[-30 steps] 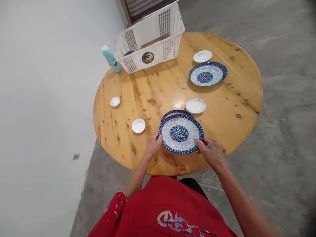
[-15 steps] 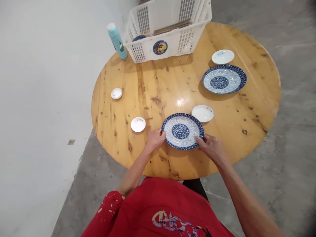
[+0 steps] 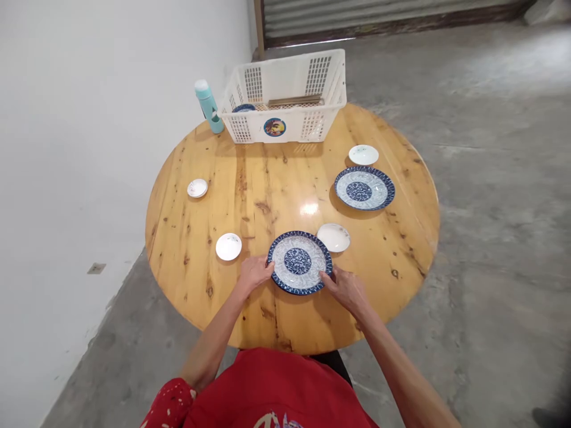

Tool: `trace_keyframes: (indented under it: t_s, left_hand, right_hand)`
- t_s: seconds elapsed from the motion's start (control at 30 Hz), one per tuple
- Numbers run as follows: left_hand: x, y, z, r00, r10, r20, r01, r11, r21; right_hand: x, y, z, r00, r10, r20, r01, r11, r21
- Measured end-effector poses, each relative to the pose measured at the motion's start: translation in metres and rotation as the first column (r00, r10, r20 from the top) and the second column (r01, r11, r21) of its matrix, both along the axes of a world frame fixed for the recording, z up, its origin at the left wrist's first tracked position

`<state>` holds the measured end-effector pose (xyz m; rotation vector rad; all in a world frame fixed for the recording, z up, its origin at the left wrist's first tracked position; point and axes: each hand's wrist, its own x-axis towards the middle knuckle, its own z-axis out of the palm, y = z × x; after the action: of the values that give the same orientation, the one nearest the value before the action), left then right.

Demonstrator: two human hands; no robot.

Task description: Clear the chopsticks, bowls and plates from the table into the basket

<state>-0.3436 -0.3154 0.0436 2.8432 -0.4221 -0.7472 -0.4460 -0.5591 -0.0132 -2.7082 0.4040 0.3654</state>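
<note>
Pinching the left rim of the nearer patterned plate [image 3: 298, 261] at the near side of the table [image 3: 289, 324], the left hand [image 3: 256, 271] presumably steadies it. The right hand [image 3: 348, 289] clasps the right rim, thumb on top, likely for balance.

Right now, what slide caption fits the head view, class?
Left hand and right hand grip a blue-rimmed patterned plate at a round wooden table.

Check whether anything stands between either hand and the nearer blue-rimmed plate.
Nothing visible does: the left hand and right hand grip the nearer blue-rimmed plate at opposite sides. A white bowl sits by its far-right rim and a small white dish off its left, neither between hand and plate.
</note>
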Motion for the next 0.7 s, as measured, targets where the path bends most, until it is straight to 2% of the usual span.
trace_keyframes:
  t_s: [0.17, 0.27, 0.33, 0.4, 0.43, 0.47, 0.53, 0.57, 0.63, 0.7]
  left_hand:
    - [-0.001, 0.002, -0.006, 1.0, 0.003, 0.009, -0.003, 1.0, 0.012]
    - [-0.002, 0.005, -0.008, 1.0, 0.004, 0.0, -0.004, 1.0, 0.025]
    - [-0.003, 0.008, -0.008, 1.0, 0.011, -0.004, -0.011, 1.0, 0.029]
    - [-0.003, 0.011, -0.008, 0.999, 0.041, 0.002, -0.041, 0.999, 0.01]
    - [-0.003, 0.012, -0.008, 0.998, 0.064, -0.002, -0.064, 0.998, -0.011]
    - [-0.003, 0.012, -0.01, 0.996, 0.087, -0.017, -0.087, 0.995, -0.042]
    - [-0.003, 0.011, -0.014, 0.991, 0.107, -0.075, -0.117, 0.982, -0.147]
    - [-0.003, 0.01, -0.017, 0.989, 0.107, -0.101, -0.126, 0.969, -0.212]
    - [-0.004, 0.007, -0.024, 0.987, 0.111, -0.118, -0.144, 0.935, -0.325]
    - [-0.005, 0.005, -0.029, 0.985, 0.135, -0.108, -0.166, 0.915, -0.368]
  right_hand:
    - [0.002, -0.002, 0.004, 0.996, 0.063, -0.069, -0.066, 0.996, -0.051]
    - [0.001, -0.004, 0.005, 0.994, 0.069, -0.086, -0.073, 0.996, -0.041]
    - [-0.001, -0.005, 0.003, 0.997, 0.042, -0.061, -0.042, 0.999, -0.001]
    - [-0.003, -0.004, -0.001, 0.999, -0.032, 0.003, 0.032, 0.992, 0.123]
    - [-0.003, -0.002, -0.003, 0.995, -0.088, 0.04, 0.076, 0.971, 0.226]
    - [-0.004, -0.001, -0.006, 0.986, -0.154, 0.067, 0.121, 0.929, 0.349]
    - [-0.003, 0.004, -0.011, 0.958, -0.275, 0.081, 0.185, 0.808, 0.559]
    - [-0.002, 0.006, -0.013, 0.945, -0.317, 0.077, 0.205, 0.759, 0.618]
    - [0.0, 0.01, -0.015, 0.93, -0.36, 0.075, 0.225, 0.718, 0.659]
    - [0.0, 0.014, -0.014, 0.923, -0.376, 0.081, 0.235, 0.718, 0.655]
